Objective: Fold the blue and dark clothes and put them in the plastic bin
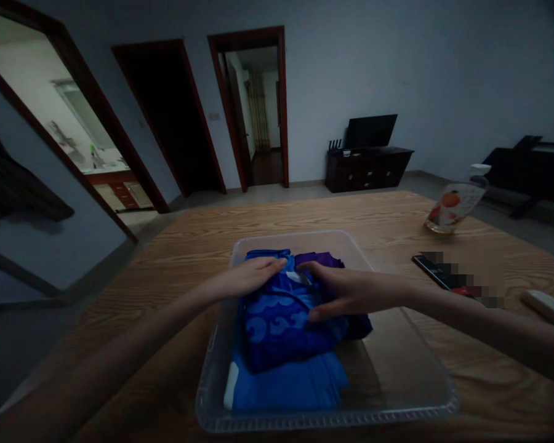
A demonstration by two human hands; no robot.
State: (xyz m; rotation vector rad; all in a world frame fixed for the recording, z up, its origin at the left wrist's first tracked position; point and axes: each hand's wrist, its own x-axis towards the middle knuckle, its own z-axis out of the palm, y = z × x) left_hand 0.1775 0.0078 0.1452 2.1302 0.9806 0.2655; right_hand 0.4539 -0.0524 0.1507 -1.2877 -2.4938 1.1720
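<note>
A clear plastic bin (pixel 415 369) holds folded clothes. Uppermost lies a dark blue folded garment (pixel 277 326) with a lighter wave pattern and cord-like trim. Beneath it shows a lighter blue garment (pixel 286 387) with a white edge, and a purple garment (pixel 321 261) sits at the back right. My left hand (pixel 253 277) rests on the patterned garment's left rear side, fingers stretched out. Across its right side my right hand (pixel 344 289) is spread, thumb and fingers apart, touching the cloth. Neither hand visibly grips it; the undersides of the fingers are hidden.
The bin stands on a wooden table (pixel 180 258). To its right are a phone (pixel 436 271), partly pixelated, a patterned glass cup (pixel 455 206) and a white object (pixel 547 307) at the edge. Across the room, a television (pixel 372 131) stands on a dark cabinet (pixel 367 169).
</note>
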